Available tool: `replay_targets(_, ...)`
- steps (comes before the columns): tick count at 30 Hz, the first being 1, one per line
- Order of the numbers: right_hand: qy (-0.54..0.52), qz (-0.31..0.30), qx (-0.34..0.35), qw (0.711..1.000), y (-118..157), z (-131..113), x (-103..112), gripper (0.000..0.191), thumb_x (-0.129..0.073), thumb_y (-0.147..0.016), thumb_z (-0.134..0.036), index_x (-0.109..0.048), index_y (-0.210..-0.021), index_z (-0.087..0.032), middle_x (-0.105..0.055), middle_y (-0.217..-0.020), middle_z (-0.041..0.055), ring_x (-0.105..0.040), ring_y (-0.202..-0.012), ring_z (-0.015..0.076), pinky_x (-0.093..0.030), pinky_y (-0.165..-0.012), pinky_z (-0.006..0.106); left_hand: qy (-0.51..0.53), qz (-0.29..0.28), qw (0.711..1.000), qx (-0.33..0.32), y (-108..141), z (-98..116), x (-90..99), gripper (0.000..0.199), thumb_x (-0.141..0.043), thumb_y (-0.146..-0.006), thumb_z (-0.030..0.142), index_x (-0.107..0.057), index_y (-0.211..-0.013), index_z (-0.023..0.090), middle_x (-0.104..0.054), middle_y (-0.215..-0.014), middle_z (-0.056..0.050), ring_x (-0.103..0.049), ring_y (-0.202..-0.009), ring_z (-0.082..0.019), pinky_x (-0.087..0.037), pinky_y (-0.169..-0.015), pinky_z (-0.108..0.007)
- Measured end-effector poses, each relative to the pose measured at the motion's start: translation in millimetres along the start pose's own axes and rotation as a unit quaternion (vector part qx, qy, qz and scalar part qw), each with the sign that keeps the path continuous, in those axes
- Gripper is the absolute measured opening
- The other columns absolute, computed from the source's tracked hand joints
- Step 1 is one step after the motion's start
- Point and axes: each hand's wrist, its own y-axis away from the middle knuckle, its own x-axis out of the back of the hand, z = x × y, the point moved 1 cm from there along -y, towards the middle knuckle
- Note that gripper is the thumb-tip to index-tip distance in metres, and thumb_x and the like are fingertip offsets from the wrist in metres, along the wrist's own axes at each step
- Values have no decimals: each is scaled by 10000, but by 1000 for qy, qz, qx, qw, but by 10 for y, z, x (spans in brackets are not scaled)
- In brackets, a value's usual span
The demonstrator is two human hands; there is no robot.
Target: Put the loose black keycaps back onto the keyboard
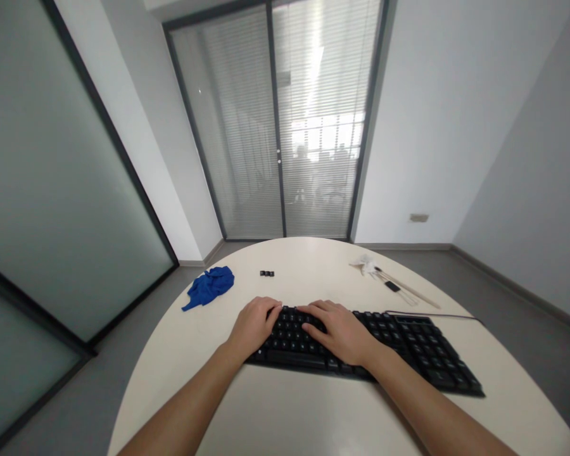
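Observation:
A black keyboard (294, 360) lies across the light round table, its number pad toward the right. My left hand (255, 323) is closed around the keyboard's left end, thumb and fingers at its upper left corner. Over the letter keys rests my right hand (339, 329), with thumb and forefinger apart, pointing left; the wrist lies across the front edge. Its palm hides the keys beneath, and the other fingertips are partly covered. Beyond the left hand sit several small black keycaps (266, 273) in a short row.
A crumpled blue cloth (211, 285) lies at the table's (308, 253) left edge. Toward the back right are a long thin wooden-handled stick (415, 292), a small black piece with wire loops (392, 286) and crumpled white material (365, 263). A thin cable (437, 314) runs behind the keyboard.

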Motion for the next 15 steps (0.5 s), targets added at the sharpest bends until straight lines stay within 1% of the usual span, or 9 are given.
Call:
replay_targets(4, 2, 0, 2, 1000, 5, -3, 1, 390, -494, -996, -439, -600, -1333, -273, -682, -1192, 85, -615, -1075, 266, -454, -981, 427, -2, -2, 1000, 22, 14, 56, 35, 396, -371, -1030, 358, -744, -1021, 226, -754, -1100, -61, -668, -1053, -245, -481, -973, -369)
replay_targets(6, 3, 0, 2, 1000, 4, -5, 2, 387, -496, -997, -435, -600, -1332, -273, -682, -1189, 83, -613, -1078, 263, -454, -980, 423, -9, -10, 1000, 22, 29, 74, 33, 413, -345, -1037, 358, -738, -1042, 232, -748, -1132, -58, -669, -1077, -244, -476, -991, -371)
replay_targets(8, 3, -1, 3, 1000, 0, -6, 3, 386, -497, -998, -432, -598, -1333, -269, -680, -1190, 80, -611, -1083, 260, -455, -980, 419, -24, -21, 999, 10, 46, 95, 15, 386, -355, -1032, 351, -711, -1113, 225, -728, -1189, -65, -657, -1115, -247, -464, -1023, -376)
replay_targets(11, 2, -1, 4, 1000, -4, -5, 1, 384, -499, -996, -434, -603, -1327, -268, -683, -1182, 81, -613, -1076, 259, -456, -979, 419, -49, -35, 998, -8, 68, 135, -11, 378, -398, -1012, 344, -617, -1270, 177, -673, -1289, -111, -619, -1190, -270, -439, -1069, -403)
replay_targets(13, 0, 0, 3, 1000, -4, -2, -1, 386, -501, -994, -437, -605, -1327, -271, -684, -1181, 83, -615, -1074, 260, -457, -978, 422, -57, -42, 997, -14, 75, 154, -9, 397, -410, -1006, 353, -571, -1315, 164, -637, -1339, -135, -590, -1237, -286, -422, -1090, -429)
replay_targets(15, -2, 1, 2, 1000, 0, 0, -3, 389, -501, -994, -437, -604, -1331, -272, -683, -1187, 86, -616, -1077, 260, -457, -979, 423, -60, -55, 996, -23, 83, 153, 4, 396, -409, -1009, 361, -565, -1320, 172, -596, -1397, -138, -549, -1297, -291, -391, -1121, -448)
